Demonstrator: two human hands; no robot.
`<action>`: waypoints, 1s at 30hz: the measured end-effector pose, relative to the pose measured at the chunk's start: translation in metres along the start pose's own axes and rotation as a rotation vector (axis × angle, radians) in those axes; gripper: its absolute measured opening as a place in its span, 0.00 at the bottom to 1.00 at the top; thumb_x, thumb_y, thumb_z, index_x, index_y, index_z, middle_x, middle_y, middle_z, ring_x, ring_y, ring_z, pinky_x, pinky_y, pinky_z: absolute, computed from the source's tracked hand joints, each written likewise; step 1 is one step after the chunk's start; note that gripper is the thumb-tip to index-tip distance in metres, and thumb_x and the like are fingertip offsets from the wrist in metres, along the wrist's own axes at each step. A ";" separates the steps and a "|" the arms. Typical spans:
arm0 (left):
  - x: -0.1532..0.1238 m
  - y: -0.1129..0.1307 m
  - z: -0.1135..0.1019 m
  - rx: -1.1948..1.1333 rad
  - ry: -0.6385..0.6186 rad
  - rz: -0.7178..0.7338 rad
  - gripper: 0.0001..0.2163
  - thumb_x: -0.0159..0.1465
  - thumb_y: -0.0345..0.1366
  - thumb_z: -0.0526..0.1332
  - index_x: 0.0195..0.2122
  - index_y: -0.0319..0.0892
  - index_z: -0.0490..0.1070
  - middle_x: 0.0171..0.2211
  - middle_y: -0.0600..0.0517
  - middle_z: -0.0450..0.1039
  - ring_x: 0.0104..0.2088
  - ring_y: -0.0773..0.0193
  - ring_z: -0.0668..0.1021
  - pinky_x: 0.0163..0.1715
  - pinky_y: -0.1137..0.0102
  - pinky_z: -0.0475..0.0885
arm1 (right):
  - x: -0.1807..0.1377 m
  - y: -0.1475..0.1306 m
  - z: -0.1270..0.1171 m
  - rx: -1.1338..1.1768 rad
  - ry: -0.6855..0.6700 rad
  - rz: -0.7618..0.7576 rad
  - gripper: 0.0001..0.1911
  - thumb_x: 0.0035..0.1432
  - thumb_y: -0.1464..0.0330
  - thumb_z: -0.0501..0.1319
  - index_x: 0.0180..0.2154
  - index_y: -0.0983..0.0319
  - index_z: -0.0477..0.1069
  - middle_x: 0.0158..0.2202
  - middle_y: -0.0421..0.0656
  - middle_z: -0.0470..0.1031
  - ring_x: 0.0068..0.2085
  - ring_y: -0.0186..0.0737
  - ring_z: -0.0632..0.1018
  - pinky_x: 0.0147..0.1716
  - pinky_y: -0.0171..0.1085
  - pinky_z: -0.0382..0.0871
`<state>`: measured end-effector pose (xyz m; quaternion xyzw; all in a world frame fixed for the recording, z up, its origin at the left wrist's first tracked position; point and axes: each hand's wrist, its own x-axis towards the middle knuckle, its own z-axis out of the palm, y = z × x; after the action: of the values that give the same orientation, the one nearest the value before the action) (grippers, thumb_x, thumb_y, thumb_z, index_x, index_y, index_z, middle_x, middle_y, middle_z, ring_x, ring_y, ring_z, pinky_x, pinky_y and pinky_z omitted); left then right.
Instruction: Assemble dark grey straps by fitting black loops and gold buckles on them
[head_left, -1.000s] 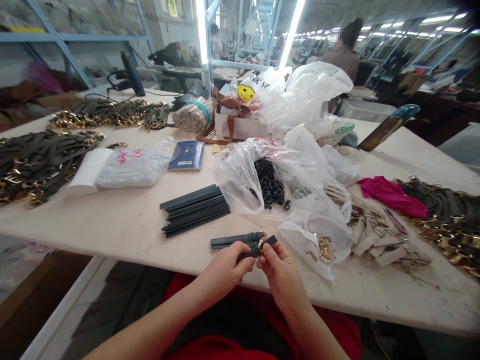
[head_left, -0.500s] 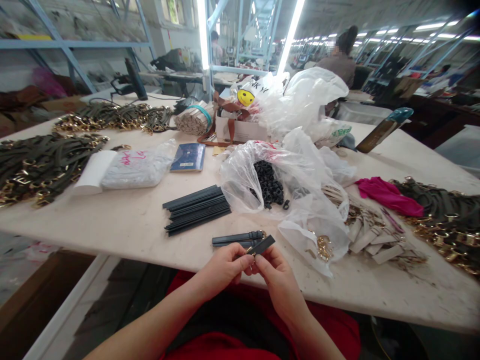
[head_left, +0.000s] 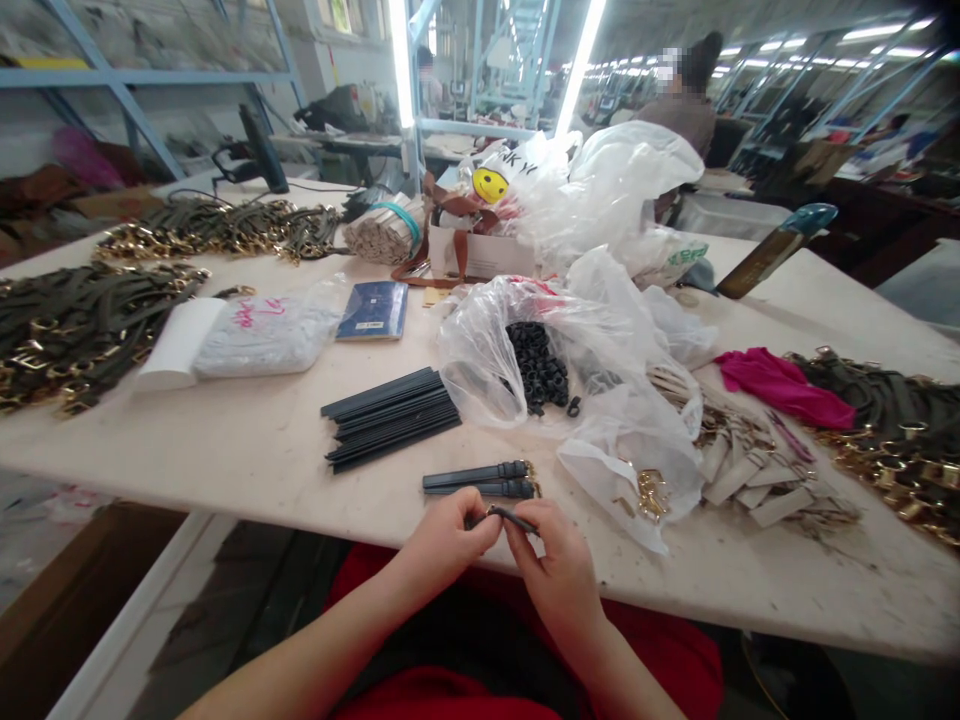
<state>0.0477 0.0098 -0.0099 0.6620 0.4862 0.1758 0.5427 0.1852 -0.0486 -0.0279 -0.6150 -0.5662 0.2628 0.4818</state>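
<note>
Close to the table's front edge, my left hand (head_left: 456, 530) pinches one end of a dark strap (head_left: 519, 521), where a small glint of metal shows by the thumb. My right hand (head_left: 553, 550) grips the same strap a little further along, and the piece bends slightly between the two hands. Fingers cover much of it. Just beyond lie finished-looking dark straps (head_left: 472, 477) with loops and gold-coloured hardware at their right ends. Behind those is a stack of long dark strips (head_left: 394, 418).
A clear plastic bag (head_left: 480, 375) holds small black loops (head_left: 538, 370); gold hooks (head_left: 651, 495) lie on plastic to its right. Beige straps (head_left: 750, 475), a pink cloth (head_left: 784, 385) and a blue booklet (head_left: 373, 310) lie around. Strap piles (head_left: 82, 320) cover the left side. A person (head_left: 682, 110) sits beyond.
The strap has turned from its flat face to its edge and now bends. My right hand has shifted its grip along it, and my hands are slightly further apart.
</note>
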 end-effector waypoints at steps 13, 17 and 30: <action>0.018 0.002 -0.012 -0.075 -0.107 0.039 0.16 0.54 0.37 0.58 0.44 0.41 0.62 0.23 0.59 0.66 0.23 0.68 0.69 0.25 0.75 0.62 | 0.045 -0.012 -0.035 0.161 -0.576 0.173 0.07 0.58 0.66 0.53 0.33 0.61 0.68 0.28 0.39 0.71 0.30 0.35 0.71 0.30 0.33 0.64; 0.021 0.008 -0.014 -0.077 -0.140 0.014 0.14 0.56 0.41 0.55 0.41 0.39 0.67 0.22 0.58 0.64 0.21 0.69 0.68 0.23 0.74 0.62 | 0.094 0.013 -0.059 -0.338 -0.379 0.052 0.10 0.60 0.65 0.51 0.35 0.61 0.70 0.30 0.41 0.74 0.32 0.37 0.73 0.31 0.34 0.65; 0.021 0.002 -0.011 -0.133 -0.095 -0.052 0.13 0.55 0.43 0.54 0.35 0.39 0.64 0.20 0.59 0.62 0.19 0.71 0.64 0.17 0.76 0.61 | 0.143 0.076 -0.068 -1.091 -0.046 0.030 0.08 0.56 0.67 0.55 0.30 0.63 0.71 0.32 0.49 0.73 0.31 0.43 0.72 0.28 0.37 0.56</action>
<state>0.0500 0.0335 -0.0099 0.6191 0.4641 0.1618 0.6125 0.3092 0.0751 -0.0369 -0.7778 -0.6219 -0.0488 0.0766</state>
